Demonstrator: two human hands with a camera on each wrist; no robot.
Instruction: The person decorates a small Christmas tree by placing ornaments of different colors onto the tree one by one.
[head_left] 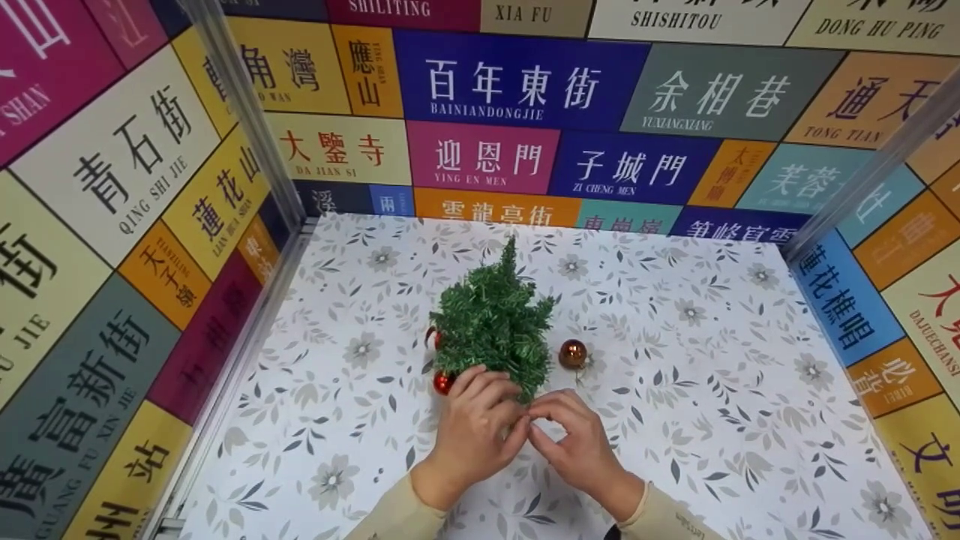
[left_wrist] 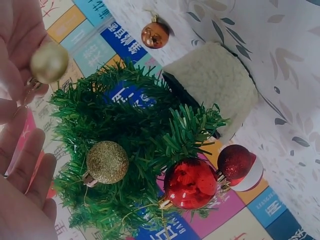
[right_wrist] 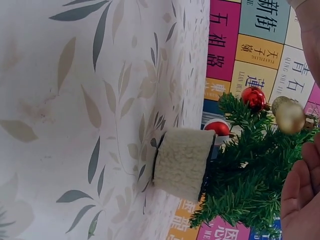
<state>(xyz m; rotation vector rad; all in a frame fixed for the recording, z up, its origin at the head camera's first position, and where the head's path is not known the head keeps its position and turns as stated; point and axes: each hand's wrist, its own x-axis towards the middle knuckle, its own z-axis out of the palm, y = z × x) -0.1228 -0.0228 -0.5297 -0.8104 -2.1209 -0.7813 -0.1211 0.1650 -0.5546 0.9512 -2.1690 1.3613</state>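
A small green Christmas tree [head_left: 491, 322] stands in front of my hands, its cream fleecy base [right_wrist: 182, 162] on the table. Thumb and fingertips of my left hand [head_left: 476, 424] and right hand [head_left: 577, 442] meet close to the tree's near side, pinching a thin string. From it hangs a matte gold bauble [left_wrist: 49, 62], clear of the branches in the left wrist view. On the tree are a glittery gold bauble [left_wrist: 107, 162], a shiny red bauble [left_wrist: 191, 184] and a red-and-white bauble [left_wrist: 240, 167]. The string's exact hold is partly hidden by fingers.
A copper-brown bauble [head_left: 572, 354] lies on the table to the right of the tree. The white table [head_left: 337, 420] has a leaf and flower print. Colourful panels with Chinese lettering [head_left: 517, 82] and metal posts [head_left: 255, 112] enclose it.
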